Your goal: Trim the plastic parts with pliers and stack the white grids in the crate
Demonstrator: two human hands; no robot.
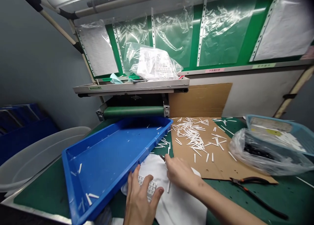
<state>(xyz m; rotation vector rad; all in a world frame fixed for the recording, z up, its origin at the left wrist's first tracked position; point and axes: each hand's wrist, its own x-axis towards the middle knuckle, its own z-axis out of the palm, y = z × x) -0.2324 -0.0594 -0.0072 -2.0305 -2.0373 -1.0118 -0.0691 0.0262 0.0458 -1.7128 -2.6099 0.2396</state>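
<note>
On a white cloth in front of me lies a small white plastic part with a grid pattern. My left hand has its fingers and thumb around this part, pressing it against the cloth; they cover some of it. My right hand is closed just beyond and to the right. A short dark tip pokes out past its fingers, but the rest of that tool is hidden in the fist. Below the right fingers, a white stick lies on the cloth.
A blue tray holding a few white bits stands at left. Many white sticks are scattered over cardboard. Pliers lie at right, near a plastic bag and a light-blue basket. A shelf overhangs a green roller.
</note>
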